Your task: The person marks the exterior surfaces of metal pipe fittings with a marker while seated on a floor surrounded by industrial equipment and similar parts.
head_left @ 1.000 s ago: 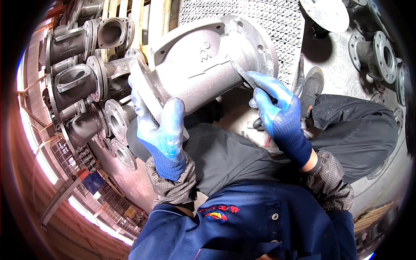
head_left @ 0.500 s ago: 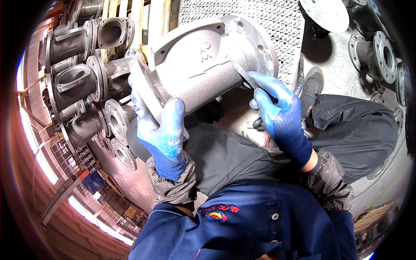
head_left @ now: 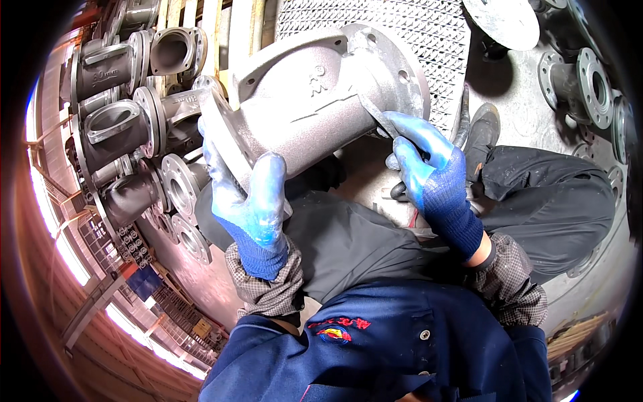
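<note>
A grey cast-metal valve body (head_left: pixel 305 127) with a round flange at each end and an oval flange on top lies across in front of me, tilted up to the right. My left hand (head_left: pixel 251 201), in a blue coated glove, is wrapped round its left flange, thumb on the near side and fingers partly hidden behind. In my right hand (head_left: pixel 429 161), also gloved, a narrow grey tapered file (head_left: pixel 375 112) is pinched. Its flat tip rests against the casting's side, close to the right flange. A seam line runs along the body beside it.
Several similar flanged castings (head_left: pixel 110 134) are stacked at the left, beside a wooden pallet (head_left: pixel 213 33). A metal grating (head_left: pixel 429 53) lies beyond the valve body. More flanged castings (head_left: pixel 579 90) stand at the right. My legs (head_left: pixel 542 194) are bent beneath the work, and a round plate (head_left: pixel 506 20) is at the top right.
</note>
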{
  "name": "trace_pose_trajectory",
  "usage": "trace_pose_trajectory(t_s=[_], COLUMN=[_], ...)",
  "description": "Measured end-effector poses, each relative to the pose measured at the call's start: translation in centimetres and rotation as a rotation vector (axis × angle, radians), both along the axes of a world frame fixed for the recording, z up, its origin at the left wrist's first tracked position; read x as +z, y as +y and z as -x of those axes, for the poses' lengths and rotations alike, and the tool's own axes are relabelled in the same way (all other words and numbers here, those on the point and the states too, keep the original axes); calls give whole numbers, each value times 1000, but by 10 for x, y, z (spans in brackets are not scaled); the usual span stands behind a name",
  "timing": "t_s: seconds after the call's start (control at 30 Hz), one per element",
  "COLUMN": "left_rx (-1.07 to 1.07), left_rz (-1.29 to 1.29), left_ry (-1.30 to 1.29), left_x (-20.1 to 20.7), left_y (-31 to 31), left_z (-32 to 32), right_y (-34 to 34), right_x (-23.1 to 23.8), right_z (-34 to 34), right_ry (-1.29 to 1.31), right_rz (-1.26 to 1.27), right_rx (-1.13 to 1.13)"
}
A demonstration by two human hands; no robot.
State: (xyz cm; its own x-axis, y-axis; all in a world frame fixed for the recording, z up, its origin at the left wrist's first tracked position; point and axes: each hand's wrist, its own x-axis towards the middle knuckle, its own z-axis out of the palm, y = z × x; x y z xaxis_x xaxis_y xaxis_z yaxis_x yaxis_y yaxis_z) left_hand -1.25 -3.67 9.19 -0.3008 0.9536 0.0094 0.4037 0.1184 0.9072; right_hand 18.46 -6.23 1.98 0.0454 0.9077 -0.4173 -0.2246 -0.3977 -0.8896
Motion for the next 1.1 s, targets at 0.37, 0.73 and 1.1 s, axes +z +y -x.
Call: trace_pose_trajectory(t_s=[0.37,0.73,1.1], left_rx=[-13,-84,-23], left_rz=[1,-32,45], left_ry=[12,148,96], left_x=[3,1,6], left_y=[0,2,1], left_z=[-4,0,0], right_y=[0,3,20], right_x=[4,3,24], right_z=[0,-1,-26], right_ry=[29,-130,-236], right_rz=[7,-108,-295], right_rx=[-40,-69,-89])
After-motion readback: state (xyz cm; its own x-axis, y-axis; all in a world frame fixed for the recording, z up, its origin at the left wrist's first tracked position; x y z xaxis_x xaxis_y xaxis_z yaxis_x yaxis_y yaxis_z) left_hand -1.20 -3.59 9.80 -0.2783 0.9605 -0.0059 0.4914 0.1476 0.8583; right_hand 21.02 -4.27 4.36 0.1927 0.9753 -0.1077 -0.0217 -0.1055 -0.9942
